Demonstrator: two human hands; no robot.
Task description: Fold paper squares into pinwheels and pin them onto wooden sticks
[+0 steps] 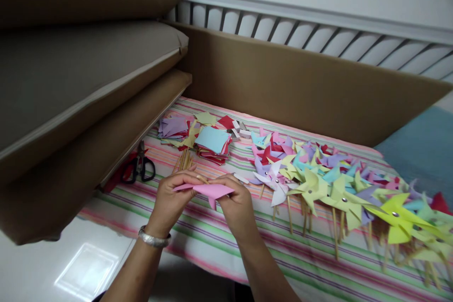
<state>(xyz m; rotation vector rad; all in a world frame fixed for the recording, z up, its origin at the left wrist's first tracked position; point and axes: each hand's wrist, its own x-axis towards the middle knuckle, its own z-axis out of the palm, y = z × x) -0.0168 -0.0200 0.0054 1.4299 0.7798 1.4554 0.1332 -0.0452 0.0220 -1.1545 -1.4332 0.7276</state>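
Both my hands hold a pink paper pinwheel (212, 191) above the striped cloth. My left hand (172, 198) pinches its left side, and a silver bracelet circles that wrist. On the other side, my right hand (236, 198) grips the pinwheel's right blade. Behind the paper, the tip of a wooden stick (203, 179) shows between my fingers; most of it is hidden. Several loose wooden sticks (184, 159) lie just beyond my left hand. A small white piece (241, 178) sits past my right fingers.
Finished pinwheels (309, 190) spread across the right of the striped cloth (226, 255). Stacks of cut paper (213, 140) and small grey-white pieces (241, 130) lie at the back. Black-handled scissors (138, 167) rest at left, beside large brown cushions (88, 89). A brown panel (300, 85) stands behind.
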